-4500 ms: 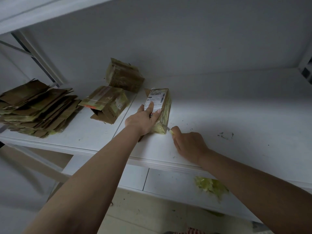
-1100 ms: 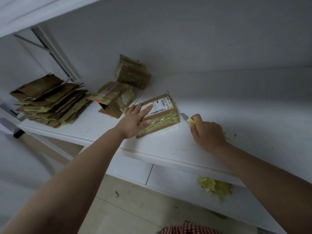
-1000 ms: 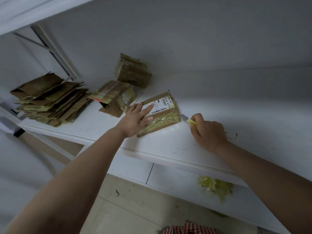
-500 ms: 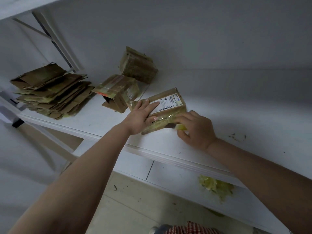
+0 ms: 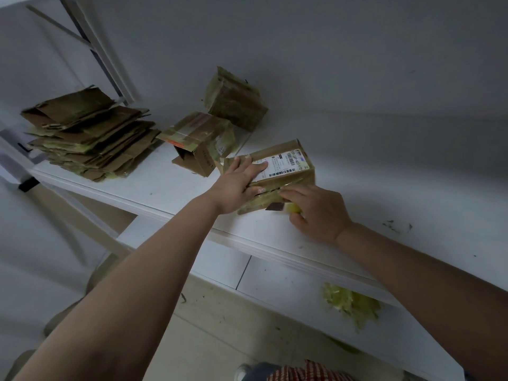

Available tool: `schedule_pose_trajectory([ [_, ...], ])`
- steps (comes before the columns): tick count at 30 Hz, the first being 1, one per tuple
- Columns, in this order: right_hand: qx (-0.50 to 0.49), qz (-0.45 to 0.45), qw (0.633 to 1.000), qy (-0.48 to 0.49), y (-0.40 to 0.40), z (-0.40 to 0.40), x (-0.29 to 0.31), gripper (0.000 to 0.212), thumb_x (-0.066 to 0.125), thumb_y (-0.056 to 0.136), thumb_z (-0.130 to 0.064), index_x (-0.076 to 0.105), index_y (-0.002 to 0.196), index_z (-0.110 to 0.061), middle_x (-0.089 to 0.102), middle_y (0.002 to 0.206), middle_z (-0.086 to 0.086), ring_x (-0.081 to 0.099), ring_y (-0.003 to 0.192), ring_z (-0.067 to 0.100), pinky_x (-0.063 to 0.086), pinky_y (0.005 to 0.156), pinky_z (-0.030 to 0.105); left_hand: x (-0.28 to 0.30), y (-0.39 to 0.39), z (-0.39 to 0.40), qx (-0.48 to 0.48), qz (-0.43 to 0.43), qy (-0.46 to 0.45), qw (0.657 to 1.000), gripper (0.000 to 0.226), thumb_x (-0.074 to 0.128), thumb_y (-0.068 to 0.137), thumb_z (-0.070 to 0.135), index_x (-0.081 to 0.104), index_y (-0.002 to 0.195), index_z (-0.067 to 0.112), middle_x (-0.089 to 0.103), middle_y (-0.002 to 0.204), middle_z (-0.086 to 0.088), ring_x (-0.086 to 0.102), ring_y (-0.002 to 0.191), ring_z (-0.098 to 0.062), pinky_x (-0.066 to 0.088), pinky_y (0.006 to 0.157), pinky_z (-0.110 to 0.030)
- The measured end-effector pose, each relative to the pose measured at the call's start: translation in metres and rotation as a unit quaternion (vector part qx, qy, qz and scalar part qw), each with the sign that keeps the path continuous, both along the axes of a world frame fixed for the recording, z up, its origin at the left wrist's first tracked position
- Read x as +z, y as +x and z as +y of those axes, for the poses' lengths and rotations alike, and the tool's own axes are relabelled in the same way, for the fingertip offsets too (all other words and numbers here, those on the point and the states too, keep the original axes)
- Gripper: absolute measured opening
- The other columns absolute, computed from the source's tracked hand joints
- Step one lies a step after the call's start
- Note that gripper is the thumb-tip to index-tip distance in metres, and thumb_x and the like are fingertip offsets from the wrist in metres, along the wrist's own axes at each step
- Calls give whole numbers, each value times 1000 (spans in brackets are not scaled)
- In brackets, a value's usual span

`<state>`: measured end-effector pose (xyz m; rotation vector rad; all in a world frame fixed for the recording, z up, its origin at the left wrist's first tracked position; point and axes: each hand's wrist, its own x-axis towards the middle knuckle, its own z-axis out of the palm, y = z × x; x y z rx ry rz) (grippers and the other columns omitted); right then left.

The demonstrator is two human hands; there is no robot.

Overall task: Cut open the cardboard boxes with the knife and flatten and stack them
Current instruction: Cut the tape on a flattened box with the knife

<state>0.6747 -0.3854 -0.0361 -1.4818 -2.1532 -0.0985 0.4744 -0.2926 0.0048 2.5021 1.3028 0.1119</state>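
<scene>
The labelled cardboard box (image 5: 277, 171) lies flat on the white shelf (image 5: 154, 188), brown, wrapped in yellowish tape, a white barcode label on its top face. The knife (image 5: 283, 207), with a dark blade and yellow handle, lies against the box's near side, blade pointing left. Just left of this box sits an opened cardboard box (image 5: 199, 141), tilted, one end flap hanging loose. Behind that one, against the wall, stands a taped box (image 5: 236, 99), tipped on edge. Far left of the labelled box lies a stack of flattened cardboard (image 5: 88, 133), its sheets fanned unevenly
</scene>
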Motion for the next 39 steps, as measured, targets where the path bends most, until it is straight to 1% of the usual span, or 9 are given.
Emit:
schedule_pose_trajectory([
  [4, -20, -13, 999, -31, -5, 0, 1, 47, 39, 71, -30, 69, 106, -19, 69, 106, -4, 66, 67, 24, 48, 50, 26, 3, -1, 2, -8, 5, -12, 1000, 60, 43, 100, 37, 14, 153, 33, -2, 162, -7, -15, 147, -30, 2, 119, -49],
  [10, -36, -60, 994, -81, -9, 9, 13, 42, 43, 86, -29, 56, 126, -26, 53, 123, -7, 59, 95, 23, 44, 65, 28, 8, -3, 8, -17, 15, -43, 999, 65, 49, 99, 34, 12, 153, 36, -2, 162, -6, -15, 147, -28, 0, 119, -51],
  [16, -10, -111, 991, -67, -12, -1, 4, 26, 51, 75, -25, 70, 89, -15, 61, 98, -1, 54, 89, 24, 40, 64, 27, 4, -10, 13, -28, 29, -32, 999, 67, 48, 98, 41, 11, 153, 37, 3, 162, -5, -8, 148, -29, 8, 117, -58],
  [18, 13, -65, 994, -89, -6, -5, -3, 32, 44, 70, -27, 71, 84, -16, 67, 92, 0, 59, 85, 26, 47, 72, 32, 3, -10, 14, -34, 31, -30, 998, 66, 47, 98, 42, 11, 153, 37, 4, 162, -5, -7, 148, -30, 9, 117, -58],
  [21, -10, 10, 987, -160, -1, -9, -5, 30, 55, 77, -21, 71, 102, -15, 69, 106, 4, 62, 97, 29, 52, 81, 40, 6, -7, 9, -28, 32, -33, 999, 65, 46, 99, 38, 9, 153, 36, -2, 162, -5, -13, 147, -29, 3, 119, -55],
  [25, -28, 16, 986, -161, 0, -8, -5, 37, 53, 79, -32, 65, 112, -20, 66, 113, -1, 58, 105, 23, 48, 79, 31, 5, -5, 5, -26, 50, -5, 998, 74, 51, 96, 42, 5, 153, 34, -5, 162, -6, -15, 147, -31, 4, 119, -54],
  [31, -83, 106, 991, -1, -9, -7, 2, 46, 30, 85, -39, 61, 102, -11, 63, 97, 8, 59, 87, 26, 39, 61, 26, -3, 3, -11, 15, 115, 145, 983, 90, 67, 85, 42, 8, 152, 35, 3, 161, -7, -6, 147, -34, 9, 111, -66],
  [35, -142, 71, 986, 42, -4, 4, 21, 35, 58, 80, -28, 61, 110, -10, 60, 99, 12, 61, 73, 30, 41, 57, 27, -15, 5, -19, 47, 100, 271, 956, 74, 68, 84, 38, 30, 146, 25, 36, 137, -17, 32, 128, -35, 29, 107, -51],
  [39, -173, -34, 984, -28, 2, 11, 25, 63, 86, 60, -39, 61, 114, -18, 55, 107, 8, 61, 70, 25, 33, 52, 22, -19, 5, -16, 59, 73, 311, 946, 45, 64, 85, 22, 48, 125, 7, 50, 117, -17, 46, 105, -32, 42, 93, -40],
])
